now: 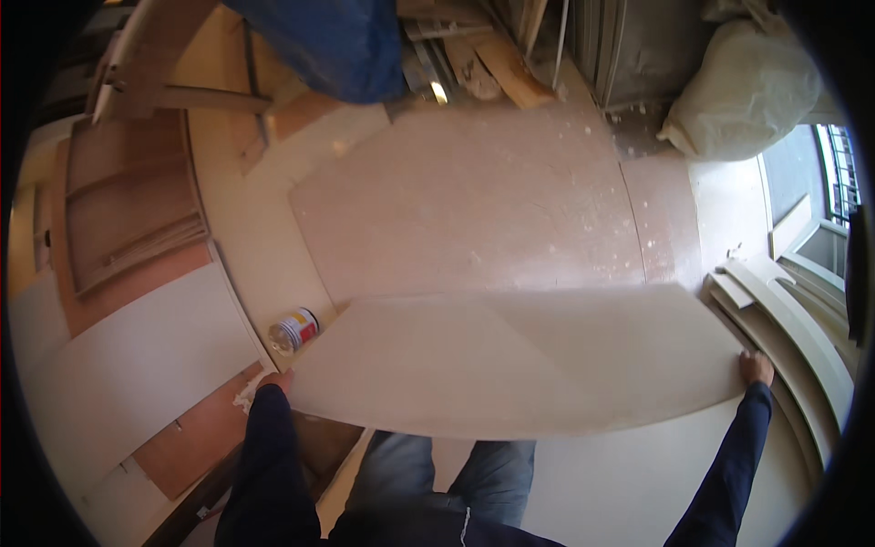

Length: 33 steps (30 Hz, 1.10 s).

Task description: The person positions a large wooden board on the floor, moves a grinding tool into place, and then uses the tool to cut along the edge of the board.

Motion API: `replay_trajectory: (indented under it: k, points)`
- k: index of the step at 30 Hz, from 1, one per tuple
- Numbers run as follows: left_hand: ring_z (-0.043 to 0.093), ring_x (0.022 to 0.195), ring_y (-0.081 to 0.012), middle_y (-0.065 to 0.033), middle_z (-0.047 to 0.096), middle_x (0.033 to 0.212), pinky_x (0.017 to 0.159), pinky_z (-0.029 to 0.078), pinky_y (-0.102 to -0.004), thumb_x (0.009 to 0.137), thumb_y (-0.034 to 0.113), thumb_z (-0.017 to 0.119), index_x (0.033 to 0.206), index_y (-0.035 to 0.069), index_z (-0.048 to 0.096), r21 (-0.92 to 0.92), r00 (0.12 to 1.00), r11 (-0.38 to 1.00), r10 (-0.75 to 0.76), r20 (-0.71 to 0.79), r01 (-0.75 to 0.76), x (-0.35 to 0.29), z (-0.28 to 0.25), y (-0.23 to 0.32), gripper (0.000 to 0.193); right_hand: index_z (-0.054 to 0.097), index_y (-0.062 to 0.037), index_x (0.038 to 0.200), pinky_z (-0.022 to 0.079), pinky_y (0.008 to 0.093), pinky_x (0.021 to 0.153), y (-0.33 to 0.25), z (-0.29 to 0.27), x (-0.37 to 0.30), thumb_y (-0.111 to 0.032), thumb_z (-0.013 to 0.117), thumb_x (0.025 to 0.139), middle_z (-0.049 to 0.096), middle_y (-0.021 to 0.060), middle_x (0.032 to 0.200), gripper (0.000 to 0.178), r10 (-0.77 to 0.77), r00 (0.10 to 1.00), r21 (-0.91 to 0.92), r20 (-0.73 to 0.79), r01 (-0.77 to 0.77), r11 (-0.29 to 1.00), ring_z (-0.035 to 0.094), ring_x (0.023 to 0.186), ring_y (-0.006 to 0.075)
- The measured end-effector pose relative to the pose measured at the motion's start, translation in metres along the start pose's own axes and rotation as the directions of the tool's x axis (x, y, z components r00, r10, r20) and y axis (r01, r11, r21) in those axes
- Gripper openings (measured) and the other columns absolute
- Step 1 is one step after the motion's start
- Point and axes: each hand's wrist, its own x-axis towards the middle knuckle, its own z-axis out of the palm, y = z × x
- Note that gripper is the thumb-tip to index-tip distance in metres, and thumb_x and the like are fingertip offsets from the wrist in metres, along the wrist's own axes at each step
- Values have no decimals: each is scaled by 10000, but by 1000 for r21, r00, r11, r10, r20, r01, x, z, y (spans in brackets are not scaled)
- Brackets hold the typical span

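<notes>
A wide pale panel stretches across in front of my legs, held at both ends. At its left end, my left hand is closed on the edge, with the fingers partly hidden. My right hand grips the opposite end, knuckles outward. The panel's long near edge passes over my thighs. Just beyond my left hand a tin can with a white, red and yellow label lies on its side. A crumpled whitish scrap is beside that same hand.
Beyond the panel a large brownish sheet covers the floor, dotted with white specks. White and reddish boards lie to the left. Curved pale strips are stacked at the right. A stuffed whitish sack and a blue bag stand at the back.
</notes>
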Motion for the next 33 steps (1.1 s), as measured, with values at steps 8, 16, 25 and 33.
replay_trajectory:
  k: [8, 16, 25, 33]
  points:
    - [564, 1271, -329, -198, 596, 1351, 1069, 423, -442, 944, 567, 402, 1261, 35, 658, 193, 985, 979, -31, -171, 64, -37, -253, -16, 671, 734, -36, 1090, 492, 450, 995, 9, -15, -115, -470, 479, 921, 661, 205, 1217, 531, 61, 965, 134, 257, -98, 986, 622, 1163, 375]
    - [592, 1230, -327, -175, 620, 1324, 1041, 448, -438, 926, 540, 457, 1232, 64, 683, 320, 872, 938, 263, -413, -132, 82, -450, 29, 609, 744, -15, 1001, 500, 485, 962, -65, 2, -297, -472, 442, 943, 685, 247, 1112, 550, 170, 907, 205, 385, -264, 942, 645, 1092, 408]
    - [540, 1277, -388, -223, 568, 1376, 1079, 411, -470, 972, 480, 378, 1282, 22, 636, 318, 760, 886, 455, -464, -337, 266, -695, 107, 610, 721, 18, 898, 502, 565, 841, -284, -34, -472, -499, 440, 959, 668, 310, 908, 592, 95, 896, 363, 433, -270, 892, 646, 924, 489]
    - [543, 1286, -340, -201, 551, 1409, 1099, 398, -402, 1005, 542, 352, 1338, -25, 578, 555, 806, 829, 373, -461, -67, 295, -824, 112, 696, 683, 91, 884, 457, 566, 896, -463, -49, -520, -511, 393, 981, 622, 378, 927, 675, -76, 866, 544, 493, -239, 804, 609, 982, 524]
